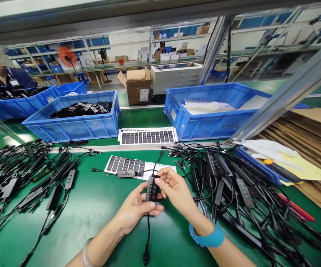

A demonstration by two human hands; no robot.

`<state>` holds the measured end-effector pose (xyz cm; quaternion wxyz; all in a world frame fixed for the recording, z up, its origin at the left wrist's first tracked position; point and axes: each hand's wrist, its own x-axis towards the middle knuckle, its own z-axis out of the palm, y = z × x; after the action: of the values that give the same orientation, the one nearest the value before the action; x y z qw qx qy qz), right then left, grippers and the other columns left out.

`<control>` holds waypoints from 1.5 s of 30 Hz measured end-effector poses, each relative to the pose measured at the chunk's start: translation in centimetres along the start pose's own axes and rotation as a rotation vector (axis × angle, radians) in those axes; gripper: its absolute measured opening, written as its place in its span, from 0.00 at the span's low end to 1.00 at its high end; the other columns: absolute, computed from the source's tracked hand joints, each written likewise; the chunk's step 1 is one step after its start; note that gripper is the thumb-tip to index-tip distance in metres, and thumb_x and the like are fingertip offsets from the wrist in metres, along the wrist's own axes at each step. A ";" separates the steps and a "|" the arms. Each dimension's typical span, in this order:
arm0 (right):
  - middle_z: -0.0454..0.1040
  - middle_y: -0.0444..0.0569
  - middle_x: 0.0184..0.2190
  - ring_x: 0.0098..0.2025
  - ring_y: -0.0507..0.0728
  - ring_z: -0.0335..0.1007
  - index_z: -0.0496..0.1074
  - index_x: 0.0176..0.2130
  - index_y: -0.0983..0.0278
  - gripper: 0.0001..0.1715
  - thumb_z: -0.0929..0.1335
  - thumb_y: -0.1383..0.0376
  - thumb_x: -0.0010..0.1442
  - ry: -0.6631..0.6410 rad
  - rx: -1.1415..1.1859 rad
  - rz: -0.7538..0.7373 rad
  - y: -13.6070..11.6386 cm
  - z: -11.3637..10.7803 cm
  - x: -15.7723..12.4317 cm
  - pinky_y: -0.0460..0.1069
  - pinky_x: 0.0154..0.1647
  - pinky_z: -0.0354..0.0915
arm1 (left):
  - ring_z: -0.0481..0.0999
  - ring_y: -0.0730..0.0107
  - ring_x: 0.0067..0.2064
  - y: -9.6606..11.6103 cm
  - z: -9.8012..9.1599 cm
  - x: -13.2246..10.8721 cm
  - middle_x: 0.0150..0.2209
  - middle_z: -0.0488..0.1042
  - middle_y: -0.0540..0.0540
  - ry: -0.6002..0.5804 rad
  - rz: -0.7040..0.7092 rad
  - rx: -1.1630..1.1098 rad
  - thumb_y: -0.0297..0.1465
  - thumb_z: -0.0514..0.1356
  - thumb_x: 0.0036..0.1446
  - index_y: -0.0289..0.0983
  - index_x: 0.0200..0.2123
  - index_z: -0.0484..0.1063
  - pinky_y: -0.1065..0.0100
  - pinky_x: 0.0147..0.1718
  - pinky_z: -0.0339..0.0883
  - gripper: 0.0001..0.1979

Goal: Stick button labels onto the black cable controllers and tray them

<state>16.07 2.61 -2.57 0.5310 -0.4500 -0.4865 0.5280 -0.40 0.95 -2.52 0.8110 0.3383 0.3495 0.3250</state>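
My left hand [135, 206] is closed around a black inline cable controller [151, 193], with its thumb along the lower end. Small buttons and red marks show on the controller's dark face. One cable runs up from it, and another hangs down to a round connector [146, 257]. My right hand [174, 189] has its thumb and forefinger pinched at the controller's upper right edge; its fingertips partly cover that corner. Just behind lies a second controller [126, 173] with oval cutouts, resting over a sheet of dark button labels [116, 163] partly peeled to white backing.
Tangled cabled controllers lie in piles at left [35, 193] and right [218, 174]. Beyond are more label sheets [149, 137], a blue bin of black parts [74, 126] and a blue bin of papers [207, 124]. A metal post [285, 92] slants down at right. A person [5, 74] is far left.
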 end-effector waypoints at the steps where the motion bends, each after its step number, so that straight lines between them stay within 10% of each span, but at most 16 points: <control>1: 0.62 0.38 0.25 0.18 0.46 0.55 0.67 0.36 0.62 0.14 0.71 0.56 0.57 0.000 -0.007 0.002 0.0 0.0 -0.1 0.42 0.16 0.57 | 0.81 0.62 0.41 0.0 0.1 0.0 0.47 0.77 0.37 -0.009 0.004 -0.021 0.30 0.73 0.46 0.37 0.56 0.63 0.63 0.43 0.71 0.36; 45: 0.66 0.43 0.26 0.28 0.52 0.63 0.69 0.35 0.62 0.08 0.69 0.60 0.56 0.039 -0.184 0.006 0.1 0.2 -0.4 0.45 0.23 0.66 | 0.79 0.56 0.46 -0.1 0.7 -0.2 0.44 0.79 0.38 0.016 0.001 0.005 0.30 0.69 0.51 0.37 0.59 0.60 0.55 0.51 0.67 0.34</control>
<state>15.88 2.21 -2.62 0.4953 -0.5084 -0.5213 0.4738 0.08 0.56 -2.15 0.8070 0.3380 0.3568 0.3275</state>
